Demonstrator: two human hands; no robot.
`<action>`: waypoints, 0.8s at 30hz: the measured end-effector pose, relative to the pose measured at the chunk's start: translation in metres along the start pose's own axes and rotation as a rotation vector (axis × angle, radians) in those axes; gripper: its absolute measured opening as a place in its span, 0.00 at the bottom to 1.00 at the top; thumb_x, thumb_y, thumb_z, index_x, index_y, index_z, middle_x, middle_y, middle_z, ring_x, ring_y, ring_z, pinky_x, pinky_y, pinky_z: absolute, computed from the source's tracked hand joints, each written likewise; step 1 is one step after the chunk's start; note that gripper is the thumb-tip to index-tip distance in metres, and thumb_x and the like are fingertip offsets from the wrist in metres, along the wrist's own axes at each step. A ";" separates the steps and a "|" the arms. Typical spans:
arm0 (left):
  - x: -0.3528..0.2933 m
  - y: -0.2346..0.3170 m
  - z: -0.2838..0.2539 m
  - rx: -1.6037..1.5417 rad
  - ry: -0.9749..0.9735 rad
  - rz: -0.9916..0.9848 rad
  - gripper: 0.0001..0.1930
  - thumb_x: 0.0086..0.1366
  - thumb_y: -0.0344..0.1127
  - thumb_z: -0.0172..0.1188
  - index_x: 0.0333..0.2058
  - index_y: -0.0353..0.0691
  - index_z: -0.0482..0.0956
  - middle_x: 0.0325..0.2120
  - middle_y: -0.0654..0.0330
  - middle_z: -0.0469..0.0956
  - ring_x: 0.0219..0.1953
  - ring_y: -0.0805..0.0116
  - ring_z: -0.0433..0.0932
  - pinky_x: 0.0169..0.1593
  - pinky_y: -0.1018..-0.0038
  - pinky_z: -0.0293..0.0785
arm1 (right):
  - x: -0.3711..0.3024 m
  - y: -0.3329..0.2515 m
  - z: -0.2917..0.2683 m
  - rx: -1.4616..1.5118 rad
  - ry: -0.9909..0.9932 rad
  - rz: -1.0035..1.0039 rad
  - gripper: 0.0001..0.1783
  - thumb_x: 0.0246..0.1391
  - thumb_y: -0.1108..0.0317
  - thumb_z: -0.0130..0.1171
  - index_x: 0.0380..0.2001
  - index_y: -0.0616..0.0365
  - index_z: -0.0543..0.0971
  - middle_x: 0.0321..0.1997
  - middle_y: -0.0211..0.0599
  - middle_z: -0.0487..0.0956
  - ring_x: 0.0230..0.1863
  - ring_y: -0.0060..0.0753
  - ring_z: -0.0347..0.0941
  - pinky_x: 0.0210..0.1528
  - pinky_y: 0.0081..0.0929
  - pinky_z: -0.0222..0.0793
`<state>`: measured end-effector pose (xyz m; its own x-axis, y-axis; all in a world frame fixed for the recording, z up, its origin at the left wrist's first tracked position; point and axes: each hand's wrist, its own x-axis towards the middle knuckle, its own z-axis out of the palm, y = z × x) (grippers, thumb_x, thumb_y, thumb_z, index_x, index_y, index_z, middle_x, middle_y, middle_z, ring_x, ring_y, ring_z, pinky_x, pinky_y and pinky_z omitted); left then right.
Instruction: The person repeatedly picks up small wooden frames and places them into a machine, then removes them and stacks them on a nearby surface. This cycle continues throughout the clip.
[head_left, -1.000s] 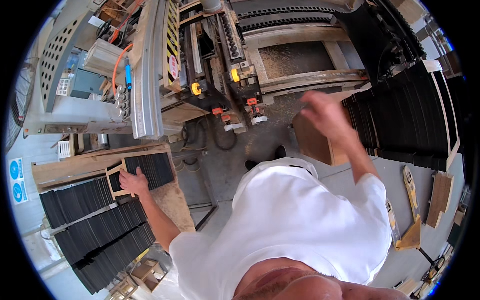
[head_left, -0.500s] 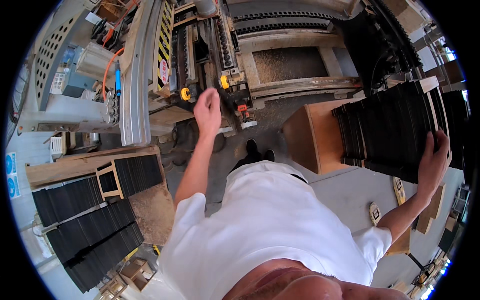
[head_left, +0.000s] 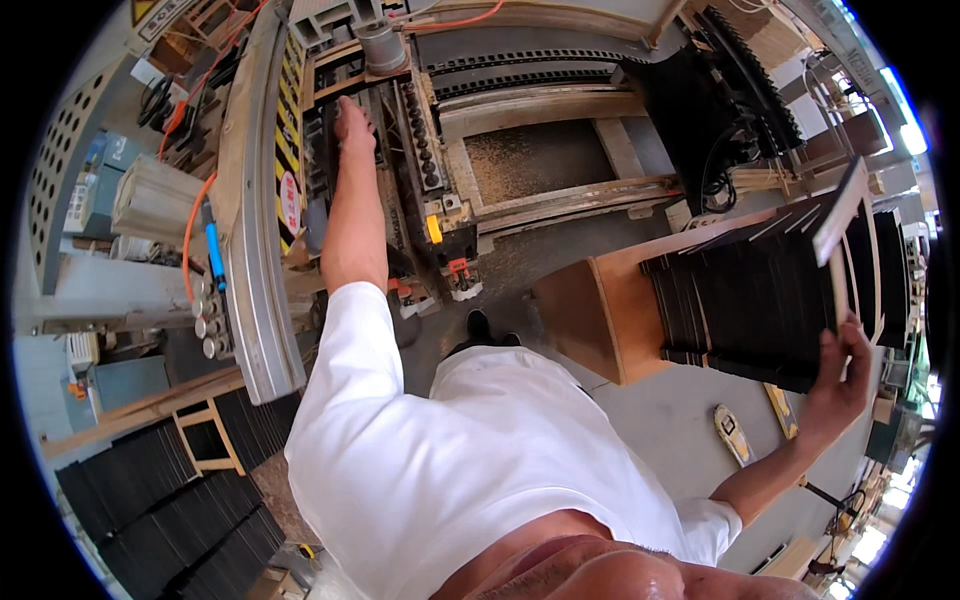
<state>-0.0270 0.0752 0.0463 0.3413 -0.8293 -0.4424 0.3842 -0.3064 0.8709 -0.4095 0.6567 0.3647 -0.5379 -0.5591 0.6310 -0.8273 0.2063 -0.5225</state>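
My left hand [head_left: 354, 125] reaches far into the machine, its fingers curled beside the dark rails and just below a light wooden frame piece [head_left: 336, 88] near a grey cylinder [head_left: 382, 48]. Whatever those fingers hold, if anything, is hidden. At the right, my right hand [head_left: 842, 375] has its fingers bent round the lower end of a pale wood-edged frame [head_left: 840, 215]. That frame leans at the outer end of a stack of black panels [head_left: 745, 290], which rests on a brown wooden support [head_left: 630, 310].
More black panels [head_left: 160, 500] lie at the lower left, with a small wooden frame [head_left: 209, 440] on them. A metal beam [head_left: 262, 300] runs along the machine's left side. Sawdust covers a machine opening [head_left: 535, 160]. A yellowish pallet-truck part [head_left: 733, 435] lies on the floor.
My left hand has moved forward, from the yellow knobs deeper into the machine. My right hand stays at the stack's outer end, where the end frame now stands tilted. My view has shifted.
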 end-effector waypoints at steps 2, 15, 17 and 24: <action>0.012 0.007 0.018 -0.056 -0.003 -0.050 0.27 0.69 0.60 0.47 0.32 0.36 0.69 0.18 0.64 0.60 0.18 0.71 0.56 0.22 0.68 0.52 | -0.012 -0.036 0.021 -0.083 -0.084 -0.083 0.12 0.47 0.84 0.62 0.37 0.62 0.77 0.46 0.42 0.79 0.48 0.35 0.74 0.48 0.28 0.70; 0.035 -0.012 0.007 -0.253 0.028 -0.044 0.22 0.68 0.35 0.55 0.53 0.26 0.62 0.44 0.45 0.74 0.41 0.53 0.81 0.43 0.60 0.83 | -0.034 -0.093 0.226 0.221 -0.632 -0.405 0.11 0.40 0.77 0.66 0.31 0.57 0.79 0.38 0.35 0.81 0.41 0.43 0.73 0.44 0.35 0.70; 0.014 -0.023 -0.012 -0.252 -0.039 -0.028 0.20 0.67 0.37 0.57 0.49 0.27 0.67 0.41 0.49 0.75 0.40 0.55 0.81 0.39 0.65 0.83 | -0.030 -0.097 0.256 0.264 -0.651 -0.433 0.10 0.41 0.77 0.65 0.30 0.57 0.79 0.35 0.35 0.80 0.40 0.43 0.73 0.44 0.35 0.70; -0.125 -0.058 -0.079 -0.266 -0.120 -0.077 0.11 0.67 0.39 0.56 0.41 0.38 0.74 0.39 0.60 0.78 0.43 0.62 0.80 0.36 0.68 0.73 | -0.031 -0.114 0.416 0.456 -0.690 -0.652 0.08 0.43 0.72 0.63 0.30 0.55 0.78 0.30 0.36 0.79 0.37 0.46 0.72 0.45 0.38 0.67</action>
<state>-0.0246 0.2337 0.0340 0.2053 -0.8624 -0.4627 0.6220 -0.2500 0.7421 -0.2306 0.3162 0.1661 0.3163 -0.8187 0.4793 -0.7072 -0.5402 -0.4561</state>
